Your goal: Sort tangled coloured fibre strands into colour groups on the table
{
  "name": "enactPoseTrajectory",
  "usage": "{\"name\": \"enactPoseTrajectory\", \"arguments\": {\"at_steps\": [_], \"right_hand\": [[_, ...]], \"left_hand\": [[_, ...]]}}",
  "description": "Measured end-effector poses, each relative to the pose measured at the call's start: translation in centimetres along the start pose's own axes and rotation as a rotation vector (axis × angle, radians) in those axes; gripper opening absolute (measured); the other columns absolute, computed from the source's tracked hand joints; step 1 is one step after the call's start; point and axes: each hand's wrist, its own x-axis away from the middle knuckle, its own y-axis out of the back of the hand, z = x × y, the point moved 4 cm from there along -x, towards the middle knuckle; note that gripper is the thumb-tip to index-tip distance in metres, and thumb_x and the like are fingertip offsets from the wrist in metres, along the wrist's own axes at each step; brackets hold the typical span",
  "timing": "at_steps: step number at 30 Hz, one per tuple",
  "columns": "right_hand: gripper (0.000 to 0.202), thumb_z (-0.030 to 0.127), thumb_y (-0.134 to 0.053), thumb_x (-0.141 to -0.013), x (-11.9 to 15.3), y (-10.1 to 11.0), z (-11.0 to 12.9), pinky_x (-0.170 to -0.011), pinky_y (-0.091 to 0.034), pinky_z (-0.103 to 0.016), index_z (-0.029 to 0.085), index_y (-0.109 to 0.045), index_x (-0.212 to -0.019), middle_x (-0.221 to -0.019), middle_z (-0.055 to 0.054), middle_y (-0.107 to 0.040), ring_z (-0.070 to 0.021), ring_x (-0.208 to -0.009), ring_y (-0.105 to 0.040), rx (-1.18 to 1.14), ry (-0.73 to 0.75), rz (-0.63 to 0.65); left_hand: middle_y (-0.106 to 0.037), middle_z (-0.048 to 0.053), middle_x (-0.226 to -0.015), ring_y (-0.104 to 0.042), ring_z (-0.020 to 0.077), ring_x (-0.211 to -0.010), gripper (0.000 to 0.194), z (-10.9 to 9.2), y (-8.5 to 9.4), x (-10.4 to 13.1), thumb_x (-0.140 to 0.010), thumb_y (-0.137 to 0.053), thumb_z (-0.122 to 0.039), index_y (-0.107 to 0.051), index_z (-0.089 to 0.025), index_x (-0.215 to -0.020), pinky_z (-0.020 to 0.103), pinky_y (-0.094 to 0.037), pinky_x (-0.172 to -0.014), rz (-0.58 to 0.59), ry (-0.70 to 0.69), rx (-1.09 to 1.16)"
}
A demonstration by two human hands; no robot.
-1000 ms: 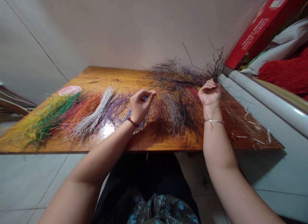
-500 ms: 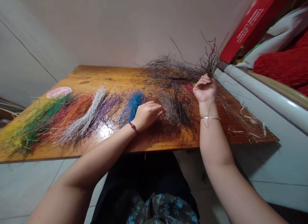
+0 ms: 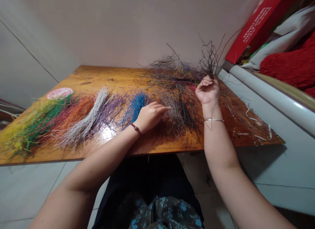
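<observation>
My right hand (image 3: 208,90) is wrapped round a bunch of dark thin strands (image 3: 208,63) that fans out above the fist. My left hand (image 3: 153,115) is over the table between the blue strands (image 3: 136,107) and the grey strands (image 3: 171,106), its fingertips pinched together; what they hold, if anything, is too small to make out. Black strands (image 3: 187,115) lie right of the grey ones. Behind, a tangled mixed-colour heap (image 3: 172,71) reaches towards my right hand.
On the wooden table (image 3: 98,77), purple (image 3: 110,111), white (image 3: 86,120), orange (image 3: 73,115), green (image 3: 49,120) and yellow strands (image 3: 22,127) lie leftward, near a pink disc (image 3: 59,93). White strips (image 3: 261,137) lie right. A red box (image 3: 253,29) stands beyond.
My right hand and its dark bunch have shifted slightly left. The fingers of my left hand have drawn together into a pinch.
</observation>
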Motion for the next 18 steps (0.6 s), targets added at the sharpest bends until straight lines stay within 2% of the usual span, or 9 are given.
{"name": "enactPoseTrajectory", "arguments": {"at_steps": [6, 9, 14, 18], "right_hand": [[0.027, 0.019, -0.059, -0.092, 0.0, -0.1, -0.9, -0.041, -0.048, -0.012, 0.022, -0.041, -0.072, -0.055, 0.011, -0.051, -0.0028, -0.043, -0.052, 0.074, -0.036, -0.010], [0.028, 0.019, -0.061, -0.090, 0.1, -0.2, -1.2, -0.042, -0.048, -0.012, 0.021, -0.041, -0.071, -0.055, 0.012, -0.051, -0.0022, -0.043, -0.051, 0.126, -0.038, 0.004], [0.027, 0.022, -0.060, -0.093, 0.2, -0.3, -1.5, -0.042, -0.046, -0.011, 0.021, -0.042, -0.072, -0.054, 0.011, -0.050, -0.0018, -0.042, -0.050, 0.131, -0.045, -0.018], [0.026, 0.022, -0.061, -0.092, 0.2, -0.3, -1.4, -0.040, -0.046, -0.011, 0.021, -0.043, -0.073, -0.054, 0.011, -0.051, -0.0022, -0.042, -0.050, 0.153, -0.030, -0.039]], "left_hand": [[-0.074, 0.003, -0.081, -0.065, 0.0166, -0.075, 0.020, -0.1, 0.5, -0.1, -0.093, -0.064, -0.041, -0.075, -0.025, -0.092, 0.026, -0.044, -0.065, -0.065, 0.165, -0.016], [-0.072, 0.003, -0.080, -0.063, 0.0155, -0.070, 0.020, -0.1, 0.7, -0.2, -0.092, -0.065, -0.042, -0.073, -0.024, -0.095, 0.025, -0.042, -0.063, -0.042, 0.210, 0.054], [-0.070, 0.002, -0.078, -0.060, 0.0131, -0.068, 0.017, -0.5, 0.6, -0.4, -0.095, -0.061, -0.034, -0.072, -0.021, -0.097, 0.024, -0.043, -0.065, 0.019, 0.169, 0.296], [-0.076, 0.003, -0.088, -0.066, 0.0136, -0.074, 0.020, -0.7, 0.5, -0.6, -0.094, -0.058, -0.025, -0.075, -0.021, -0.102, 0.024, -0.050, -0.071, 0.103, 0.193, 0.502]]}}
